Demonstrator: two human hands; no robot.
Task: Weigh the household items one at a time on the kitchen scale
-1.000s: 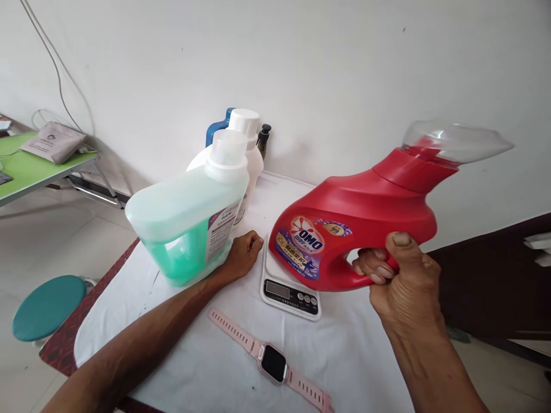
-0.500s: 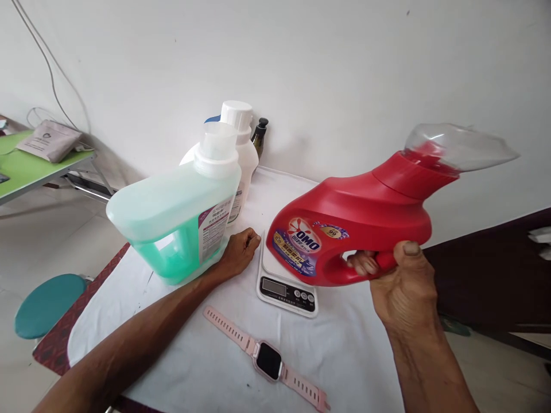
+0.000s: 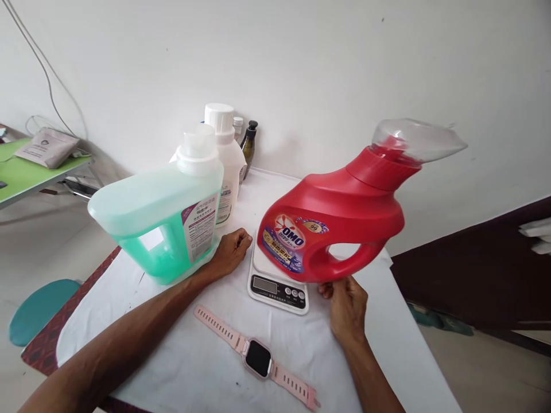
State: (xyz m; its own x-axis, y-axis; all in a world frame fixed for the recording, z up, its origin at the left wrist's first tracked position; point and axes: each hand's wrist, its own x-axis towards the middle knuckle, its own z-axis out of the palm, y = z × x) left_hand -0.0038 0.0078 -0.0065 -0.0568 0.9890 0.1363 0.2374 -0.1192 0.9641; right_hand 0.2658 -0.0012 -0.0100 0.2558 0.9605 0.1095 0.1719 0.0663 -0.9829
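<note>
Resting on white plastic scale (image 3: 278, 289), right of frame centre: red plastic detergent bottle (image 3: 340, 209). Probably stiff, slick, weighty if full; best lifted by loop handle (image 3: 350, 268), not flimsy-looking clear top (image 3: 430, 139). Left hand (image 3: 233, 251) fisted, right hand (image 3: 349, 307) curled below handle; nothing visibly held, right's contact unclear.

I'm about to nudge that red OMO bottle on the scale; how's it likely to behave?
The red OMO bottle could tip fairly easily, since its bulky body rises from a small scale. Its moulded plastic looks fairly stiff, so it should hold shape when gripped. Weight is hard to judge: opaque walls hide the contents.
</note>
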